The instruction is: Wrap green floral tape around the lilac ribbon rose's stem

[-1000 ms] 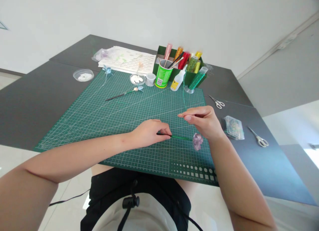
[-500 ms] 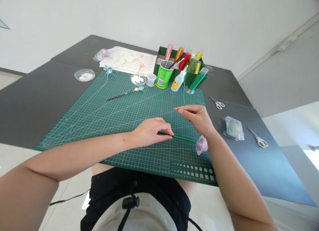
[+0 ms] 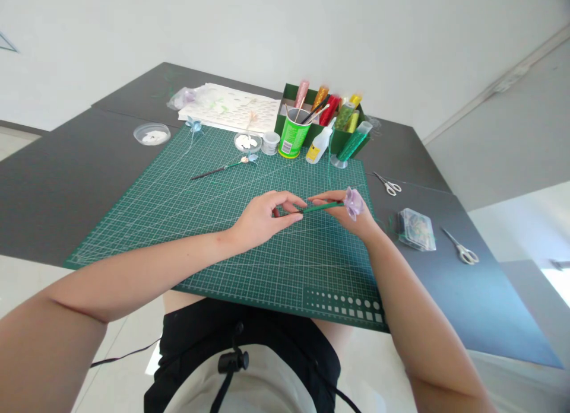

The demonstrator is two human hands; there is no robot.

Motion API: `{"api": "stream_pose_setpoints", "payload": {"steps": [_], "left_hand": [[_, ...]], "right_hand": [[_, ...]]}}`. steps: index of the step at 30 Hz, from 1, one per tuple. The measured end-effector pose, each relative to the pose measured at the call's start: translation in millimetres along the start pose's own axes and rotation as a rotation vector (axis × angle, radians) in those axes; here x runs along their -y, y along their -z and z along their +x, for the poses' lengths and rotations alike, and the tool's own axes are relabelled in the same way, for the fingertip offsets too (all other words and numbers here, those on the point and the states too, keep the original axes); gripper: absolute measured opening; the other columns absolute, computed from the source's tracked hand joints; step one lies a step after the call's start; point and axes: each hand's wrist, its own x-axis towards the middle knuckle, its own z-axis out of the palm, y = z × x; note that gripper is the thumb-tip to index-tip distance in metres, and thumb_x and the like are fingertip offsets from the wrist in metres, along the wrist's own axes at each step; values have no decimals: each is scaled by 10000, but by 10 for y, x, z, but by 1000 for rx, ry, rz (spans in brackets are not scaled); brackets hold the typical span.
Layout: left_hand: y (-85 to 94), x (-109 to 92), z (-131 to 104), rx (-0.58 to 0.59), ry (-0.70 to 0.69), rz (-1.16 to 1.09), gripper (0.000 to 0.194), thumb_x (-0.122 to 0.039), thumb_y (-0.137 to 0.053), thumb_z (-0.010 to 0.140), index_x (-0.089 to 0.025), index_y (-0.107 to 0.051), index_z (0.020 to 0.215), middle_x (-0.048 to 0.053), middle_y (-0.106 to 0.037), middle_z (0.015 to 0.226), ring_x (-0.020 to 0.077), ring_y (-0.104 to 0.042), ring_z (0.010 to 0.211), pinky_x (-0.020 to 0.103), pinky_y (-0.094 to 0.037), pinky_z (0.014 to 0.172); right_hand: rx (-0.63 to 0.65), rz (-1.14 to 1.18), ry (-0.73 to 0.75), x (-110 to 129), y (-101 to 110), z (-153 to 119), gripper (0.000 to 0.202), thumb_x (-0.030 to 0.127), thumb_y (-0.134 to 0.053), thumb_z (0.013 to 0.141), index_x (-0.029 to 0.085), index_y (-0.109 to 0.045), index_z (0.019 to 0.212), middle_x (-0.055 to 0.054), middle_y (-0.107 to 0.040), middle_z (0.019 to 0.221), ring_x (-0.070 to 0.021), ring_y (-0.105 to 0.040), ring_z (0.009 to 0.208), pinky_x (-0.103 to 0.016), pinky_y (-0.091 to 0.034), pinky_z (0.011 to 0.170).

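Observation:
A pale purple flower on a green stem lies crosswise between my hands, above the green cutting mat. My left hand pinches the dark end of the stem between thumb and fingers. My right hand is just behind the stem and the blossom, its fingertips close to those of my left hand. Whether its fingers hold anything is hidden or too small to tell.
Behind the hands stand a green can of brushes, a glue bottle and a box of glitter tubes. Scissors and a clear plastic case lie to the right. A thin dark rod with a blue flower lies at left.
My left hand has lifted the flower up and away from my body, toward my right hand. The blossom now overlaps my right hand, which has shifted slightly down.

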Motion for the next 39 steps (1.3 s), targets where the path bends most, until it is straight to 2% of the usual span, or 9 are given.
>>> {"api": "stream_pose_setpoints", "payload": {"steps": [5, 9, 13, 17, 20, 23, 26, 30, 39], "left_hand": [[58, 150, 129, -117, 111, -181, 260, -351, -729, 888, -175, -754, 1078, 31, -760, 890, 155, -667, 806, 278, -485, 714], [78, 244, 190, -123, 227, -445, 343, -383, -772, 839, -170, -737, 1106, 49, -763, 959, 146, -646, 822, 249, -469, 661], [76, 247, 206, -84, 337, -668, 326, -348, -825, 787, -174, -748, 1052, 39, -744, 979, 96, -575, 728, 213, -430, 596], [63, 205, 200, -39, 420, -776, 276, -313, -822, 786, -169, -743, 1008, 33, -725, 968, 73, -527, 668, 203, -389, 555], [48, 187, 186, 12, 420, -781, 280, -319, -822, 791, -170, -740, 1014, 30, -719, 957, 74, -527, 671, 207, -385, 559], [24, 176, 166, 76, 393, -763, 266, -321, -817, 798, -163, -742, 999, 21, -712, 921, 74, -519, 671, 209, -372, 559], [-1, 161, 145, 115, 357, -758, 236, -318, -805, 812, -161, -748, 978, 6, -687, 870, 71, -503, 660, 208, -350, 544], [-16, 147, 126, 139, 336, -767, 200, -311, -792, 828, -159, -761, 954, 5, -658, 850, 67, -475, 641, 208, -318, 516], [-19, 120, 122, 147, 389, -761, 179, -326, -752, 834, -148, -731, 845, 18, -655, 789, 69, -427, 583, 214, -266, 472]], "right_hand": [[23, -22, -30, 45, 17, -22, 312, 450, -734, 848, 168, -841, 929, 33, -465, 520, -104, -293, 511, -283, -196, 506], [27, 240, -101, 82, 41, -30, 348, 493, -751, 821, 169, -813, 934, 56, -396, 519, -99, -270, 502, -274, -178, 489], [-130, 217, -148, -38, 53, 9, 367, 543, -644, 888, 186, -727, 867, 36, -432, 586, -124, -377, 533, -281, -333, 532], [-439, -153, -61, -129, 1, 35, 340, 497, -646, 904, 224, -654, 1105, -112, -674, 1116, -281, -601, 1047, -475, -483, 932], [-376, -183, 117, -23, -112, -1, 396, 479, -599, 959, 239, -609, 1274, -134, -633, 1335, -309, -556, 1265, -550, -409, 1107], [-93, 189, 132, 187, -288, -76, 390, 505, -569, 995, 240, -608, 1278, -102, -682, 1210, -232, -664, 1074, -429, -534, 983], [55, 400, 21, 373, -452, -153, 405, 543, -579, 986, 229, -620, 1240, -32, -658, 900, -146, -611, 676, -285, -500, 576], [-37, 314, -62, 498, -523, -218, 299, 474, -644, 958, 220, -661, 1113, 74, -417, 551, -98, -292, 458, -269, -205, 440], [-101, 359, -96, 429, -495, -198, 250, 465, -746, 870, 229, -699, 939, 95, -290, 496, -93, -198, 462, -284, -158, 461]]}}
